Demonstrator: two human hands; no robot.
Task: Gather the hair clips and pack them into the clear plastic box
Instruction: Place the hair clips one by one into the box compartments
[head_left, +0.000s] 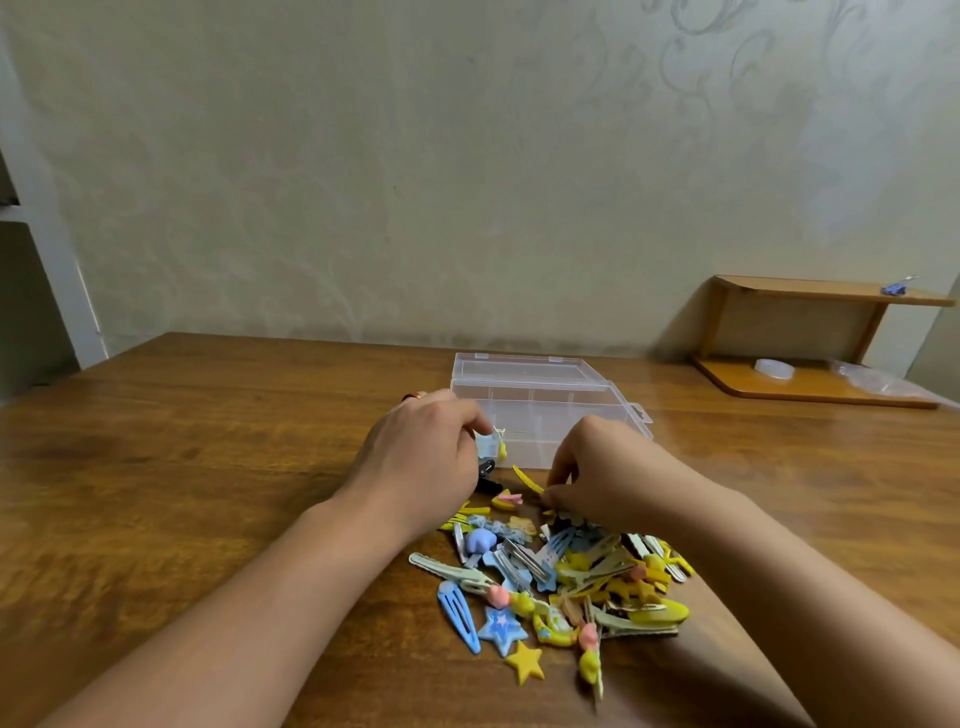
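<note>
The wooden counter (182, 467) carries everything, and the clear plastic box (545, 410) serves as the landmark: it sits toward the back of the counter with its lid standing open behind it, its compartments showing no clips. Well off to the right of the box, against the wall, stands a small wooden shelf (810, 332). Just in front of the box lies a heap of hair clips (561, 577) in yellow, blue and pink, including a blue snap clip (460, 613) and a yellow star (525, 661) at the near edge, farthest from the box. The left hand (426, 457), at the box's front left corner, has its fingers curled round a small bunch of clips. The right hand (587, 473), at the box's front right, pinches a yellow clip (527, 479) at the top of the heap
</note>
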